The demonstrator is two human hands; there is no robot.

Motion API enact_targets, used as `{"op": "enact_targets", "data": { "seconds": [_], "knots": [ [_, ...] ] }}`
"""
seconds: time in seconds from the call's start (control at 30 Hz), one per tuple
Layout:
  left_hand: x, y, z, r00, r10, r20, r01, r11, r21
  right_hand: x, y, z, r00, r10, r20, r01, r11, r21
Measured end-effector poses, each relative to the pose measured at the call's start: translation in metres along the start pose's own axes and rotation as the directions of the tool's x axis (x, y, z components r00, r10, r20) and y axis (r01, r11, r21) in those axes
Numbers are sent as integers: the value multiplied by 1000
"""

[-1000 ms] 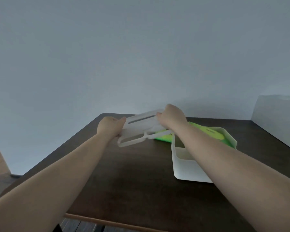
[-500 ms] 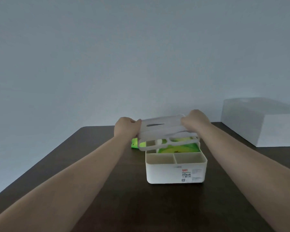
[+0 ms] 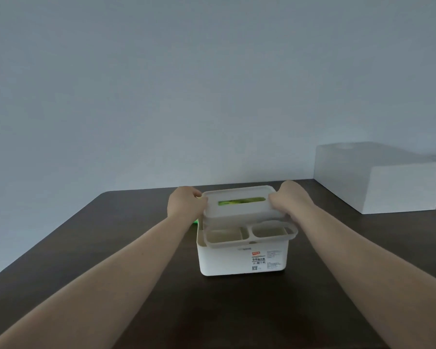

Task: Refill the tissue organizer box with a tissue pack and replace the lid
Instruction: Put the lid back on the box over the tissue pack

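A white tissue organizer box [image 3: 242, 258] stands on the dark table, a printed label on its near wall. Its white lid [image 3: 239, 211] lies across the box top, tilted slightly and not quite flush, its near frame over the two front compartments. A green tissue pack [image 3: 241, 201] shows through the lid's slot. My left hand [image 3: 185, 204] grips the lid's left end and my right hand [image 3: 291, 197] grips its right end.
The dark wooden table [image 3: 136, 248] runs back to a plain pale wall. A large white box [image 3: 378, 177] sits at the back right corner. A small bit of green [image 3: 195, 222] shows behind the organizer's left side.
The lid has come down from above the box onto its top. The green pack now shows through the slot. Both hands stay on the lid's ends.
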State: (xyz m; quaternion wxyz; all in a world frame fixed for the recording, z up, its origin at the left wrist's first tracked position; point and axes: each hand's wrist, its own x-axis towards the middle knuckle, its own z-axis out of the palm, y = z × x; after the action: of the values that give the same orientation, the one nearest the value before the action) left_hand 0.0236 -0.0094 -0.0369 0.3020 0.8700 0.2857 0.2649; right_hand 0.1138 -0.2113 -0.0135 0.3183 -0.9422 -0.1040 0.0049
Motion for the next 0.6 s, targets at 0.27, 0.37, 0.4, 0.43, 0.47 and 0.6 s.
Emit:
{"op": "enact_targets", "data": {
  "seconds": [0.27, 0.37, 0.4, 0.43, 0.47, 0.6],
  "knots": [
    [6, -5, 4, 998, -60, 7, 60, 998, 9, 4, 1, 9, 1000, 13, -8, -13, 999, -52],
    [8, -8, 5, 997, -69, 19, 68, 998, 13, 6, 0, 11, 1000, 9, -16, -10, 997, -72],
    [9, -8, 6, 997, -73, 21, 72, 997, 17, 6, 0, 11, 1000, 14, -14, -15, 997, -80],
    [9, -8, 7, 997, -75, 21, 75, 997, 22, 6, 0, 12, 1000, 18, -12, -19, 996, -85],
    [10, -9, 8, 997, -78, 19, 78, 997, 22, 6, 0, 12, 1000, 17, -15, -19, 996, -86],
    [11, -10, 11, 997, -83, 1, 83, 997, -1, 8, 3, 16, 999, -2, -45, -1, 996, -86]
  ]
}}
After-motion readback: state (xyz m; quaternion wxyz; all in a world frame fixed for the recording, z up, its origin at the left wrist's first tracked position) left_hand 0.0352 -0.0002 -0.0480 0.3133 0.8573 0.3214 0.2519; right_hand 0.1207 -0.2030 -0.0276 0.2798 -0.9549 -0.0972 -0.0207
